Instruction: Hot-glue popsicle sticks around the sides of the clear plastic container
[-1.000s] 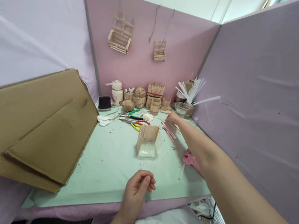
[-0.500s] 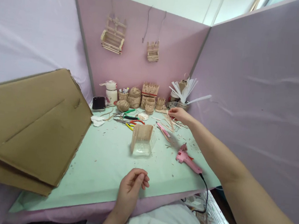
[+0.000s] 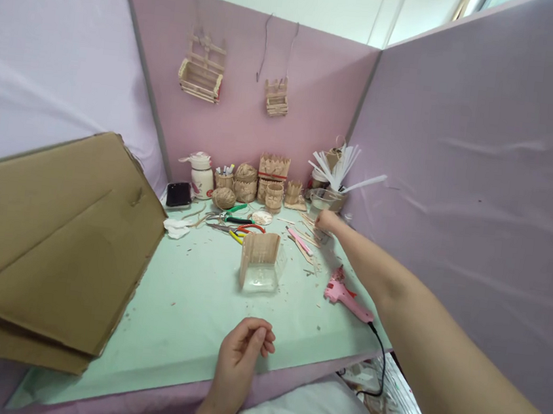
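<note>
My left hand (image 3: 248, 347) rests near the table's front edge, its fingers loosely curled with nothing visible in them. Beyond it stands a clear plastic box (image 3: 261, 279) with flat wooden craft sticks (image 3: 261, 247) lining its back and left sides. My right hand (image 3: 325, 221) is stretched out to the back right, over a scatter of thin wooden sticks (image 3: 314, 234). Its fingers are turned away and hidden, so any hold on a stick cannot be made out. A pink glue gun (image 3: 346, 296) lies below my right forearm, and a pink cutter (image 3: 299, 241) is left of it.
Pliers (image 3: 236, 218) lie behind the box. Twine balls (image 3: 223, 197), stick-covered pots (image 3: 274, 197), a white bottle (image 3: 202, 177) and a clear tub (image 3: 324, 199) holding white strips (image 3: 337, 167) line the back. Large cardboard (image 3: 64, 250) leans at left. The glue gun's cord (image 3: 382, 363) hangs over the edge.
My right hand has turned and dipped toward the sticks, hiding its fingers, which showed before. The left hand stays curled in nearly the same place. The camera view has shifted slightly.
</note>
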Available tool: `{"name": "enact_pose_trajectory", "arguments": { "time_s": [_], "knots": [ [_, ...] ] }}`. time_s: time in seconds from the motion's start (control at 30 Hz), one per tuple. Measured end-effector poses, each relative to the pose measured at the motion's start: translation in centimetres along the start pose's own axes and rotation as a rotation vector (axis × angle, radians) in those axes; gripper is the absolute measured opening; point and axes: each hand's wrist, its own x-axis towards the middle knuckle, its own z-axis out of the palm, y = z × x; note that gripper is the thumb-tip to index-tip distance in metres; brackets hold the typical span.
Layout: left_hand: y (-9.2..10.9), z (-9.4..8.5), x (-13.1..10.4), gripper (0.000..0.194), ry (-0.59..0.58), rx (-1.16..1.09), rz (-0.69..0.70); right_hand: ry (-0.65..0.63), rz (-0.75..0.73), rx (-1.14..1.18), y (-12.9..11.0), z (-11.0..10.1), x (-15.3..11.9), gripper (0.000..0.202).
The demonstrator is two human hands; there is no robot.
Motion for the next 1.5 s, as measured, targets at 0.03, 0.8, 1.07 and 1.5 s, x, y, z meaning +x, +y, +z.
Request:
{"name": "enact_pose_trajectory", "arguments": {
  "time_s": [0.03, 0.8, 1.07, 1.5],
  "knots": [
    [0.0, 0.0, 0.0, 0.03, -0.005, -0.008, -0.003, -0.025, 0.022, -0.027, 0.1, 0.5, 0.1, 0.035],
    [-0.8, -0.2, 0.1, 0.027, -0.015, -0.061, 0.003, -0.113, -0.101, 0.381, 0.9, -4.7, -14.3, 0.03],
    [1.2, -0.4, 0.7, 0.032, 0.037, -0.244, 0.021, -0.439, -0.359, 0.758, -2.9, -1.9, -28.6, 0.031],
    [1.5, -1.5, 0.4, 0.024, 0.158, -0.279, -0.011, -0.657, -0.335, 0.706, -6.0, 0.4, -29.9, 0.017]
  ]
}}
